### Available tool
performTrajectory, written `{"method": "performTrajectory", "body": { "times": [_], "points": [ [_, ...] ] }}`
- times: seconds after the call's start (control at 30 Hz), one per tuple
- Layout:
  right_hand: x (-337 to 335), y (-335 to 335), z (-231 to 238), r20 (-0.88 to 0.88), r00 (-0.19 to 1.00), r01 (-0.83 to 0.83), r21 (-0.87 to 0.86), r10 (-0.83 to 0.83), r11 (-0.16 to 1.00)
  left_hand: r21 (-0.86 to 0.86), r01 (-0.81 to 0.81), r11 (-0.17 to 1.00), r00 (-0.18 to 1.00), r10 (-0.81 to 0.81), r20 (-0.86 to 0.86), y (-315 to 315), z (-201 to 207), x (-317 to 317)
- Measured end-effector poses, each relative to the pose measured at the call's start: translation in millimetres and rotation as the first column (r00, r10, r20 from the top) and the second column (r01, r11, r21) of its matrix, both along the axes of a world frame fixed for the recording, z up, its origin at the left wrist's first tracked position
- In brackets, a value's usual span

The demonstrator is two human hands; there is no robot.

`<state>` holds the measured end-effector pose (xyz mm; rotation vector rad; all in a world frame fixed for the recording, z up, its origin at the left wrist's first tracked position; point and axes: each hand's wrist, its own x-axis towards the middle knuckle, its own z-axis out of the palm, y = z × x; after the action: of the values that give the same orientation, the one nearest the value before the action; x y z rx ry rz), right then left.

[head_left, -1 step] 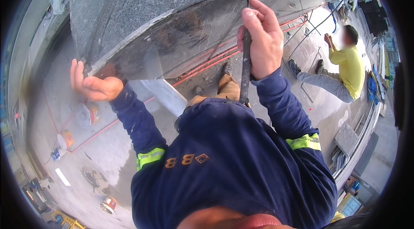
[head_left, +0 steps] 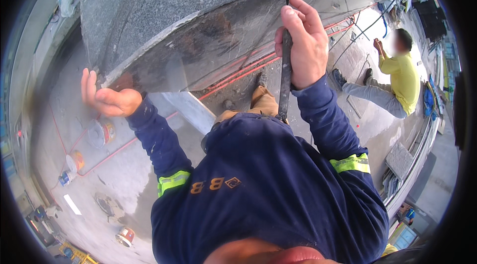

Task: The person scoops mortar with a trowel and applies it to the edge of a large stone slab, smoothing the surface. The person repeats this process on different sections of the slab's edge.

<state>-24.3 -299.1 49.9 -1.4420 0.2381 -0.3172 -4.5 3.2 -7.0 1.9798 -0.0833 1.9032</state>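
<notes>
A large grey stone slab (head_left: 164, 3) spans the upper part of the view, with a darker smooth face (head_left: 198, 40) below its rough pale edge. In my right hand (head_left: 307, 40) is a long dark metal bar (head_left: 286, 70), held upright between thumb and fingers. Its narrow, flattened tip reaches the slab's edge, while its lower end is down by my waist. My left hand (head_left: 112, 96) is at the slab's left corner, palm up, with fingers stretched out and thumb apart. Whether it touches the stone, I cannot tell.
To the right, a person in a yellow top (head_left: 405, 82) sits low with hands raised. Red lines (head_left: 238, 76) and dark cables run beneath the slab. Buckets (head_left: 101, 134) stand on the floor at left. A pale board (head_left: 191, 110) leans near my legs; a square slab (head_left: 399, 159) lies right.
My right hand has shifted slightly right with the bar, which has turned so its flattened tip shows broader. My left hand has stayed in place.
</notes>
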Motion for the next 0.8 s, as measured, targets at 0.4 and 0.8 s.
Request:
{"method": "performTrajectory", "body": {
  "times": [0.4, 0.8],
  "points": [
    [-6, 34, -13, 0.002, 0.996, -0.093, -0.114, 0.094, 0.989, 0.013, -0.003, 1.000, 1.000, 0.003, 0.010, -1, -2, 3],
    [1, 16, -6, 0.017, 0.996, -0.090, -0.074, 0.092, 0.993, -0.001, 0.023, 1.000, 1.000, -0.023, 0.020, -1, 0, 4]
  ]
}}
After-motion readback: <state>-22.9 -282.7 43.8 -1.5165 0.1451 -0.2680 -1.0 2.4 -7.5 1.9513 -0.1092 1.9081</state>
